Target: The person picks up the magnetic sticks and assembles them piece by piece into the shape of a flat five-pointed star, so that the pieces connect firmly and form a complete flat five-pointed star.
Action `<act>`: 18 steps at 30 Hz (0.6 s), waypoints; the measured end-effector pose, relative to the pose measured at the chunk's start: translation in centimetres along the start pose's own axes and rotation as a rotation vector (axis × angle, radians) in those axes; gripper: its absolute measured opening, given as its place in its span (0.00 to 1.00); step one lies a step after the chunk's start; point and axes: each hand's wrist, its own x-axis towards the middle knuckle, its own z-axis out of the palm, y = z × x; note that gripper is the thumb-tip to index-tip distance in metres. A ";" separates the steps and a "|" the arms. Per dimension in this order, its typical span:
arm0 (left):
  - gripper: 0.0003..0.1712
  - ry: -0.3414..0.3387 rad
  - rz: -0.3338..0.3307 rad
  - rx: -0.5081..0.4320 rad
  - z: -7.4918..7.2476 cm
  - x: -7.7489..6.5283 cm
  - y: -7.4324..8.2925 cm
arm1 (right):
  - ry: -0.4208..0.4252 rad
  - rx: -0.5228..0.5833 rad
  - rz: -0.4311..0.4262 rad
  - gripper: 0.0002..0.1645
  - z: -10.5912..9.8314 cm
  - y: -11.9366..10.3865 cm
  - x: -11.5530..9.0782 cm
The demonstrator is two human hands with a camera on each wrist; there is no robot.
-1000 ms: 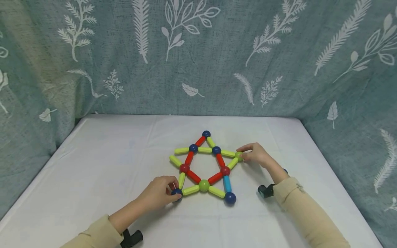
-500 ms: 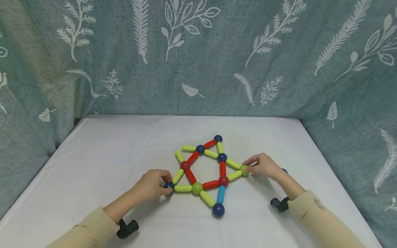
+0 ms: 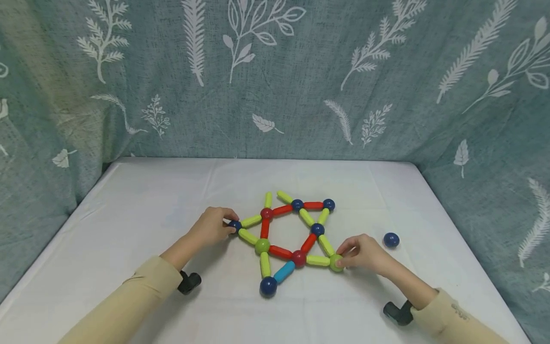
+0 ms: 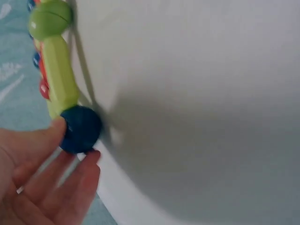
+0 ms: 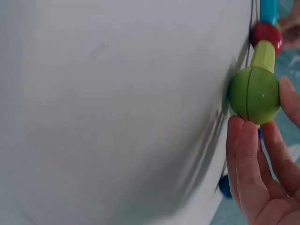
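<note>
A flat star of magnetic sticks and balls lies between my hands in the head view. Its inner ring has red sticks (image 3: 265, 228) and one yellow-green stick. At the star's left tip, my left hand (image 3: 209, 225) pinches a dark blue ball (image 4: 80, 129) between thumb and fingers. My right hand (image 3: 363, 255) grips the green ball (image 5: 254, 95) at the right tip. A light blue stick (image 3: 284, 272) runs to another dark blue ball (image 3: 268, 286) at the front tip. Two yellow-green sticks (image 3: 268, 199) at the back left have free ends, apart from each other.
One loose dark blue ball (image 3: 391, 240) sits on the white table (image 3: 150, 200), right of the star. Behind the table hangs a green-grey leaf-patterned curtain (image 3: 275, 95). Black wrist cameras (image 3: 398, 313) stick out below both wrists.
The whole star has turned clockwise in the head view, my left hand moving away from me and my right hand nearer. The loose blue ball has come fully into sight.
</note>
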 end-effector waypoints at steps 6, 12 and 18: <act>0.12 -0.020 0.059 0.085 -0.4 2.4 0.1 | -0.029 0.038 -0.016 0.15 1.3 -0.4 -0.7; 0.12 -0.018 0.082 0.131 -0.2 3.3 0.7 | -0.093 0.065 -0.035 0.15 2.2 -0.9 -1.3; 0.13 -0.020 0.058 0.112 -0.1 3.6 0.9 | -0.129 0.068 -0.065 0.15 2.8 -1.2 -1.6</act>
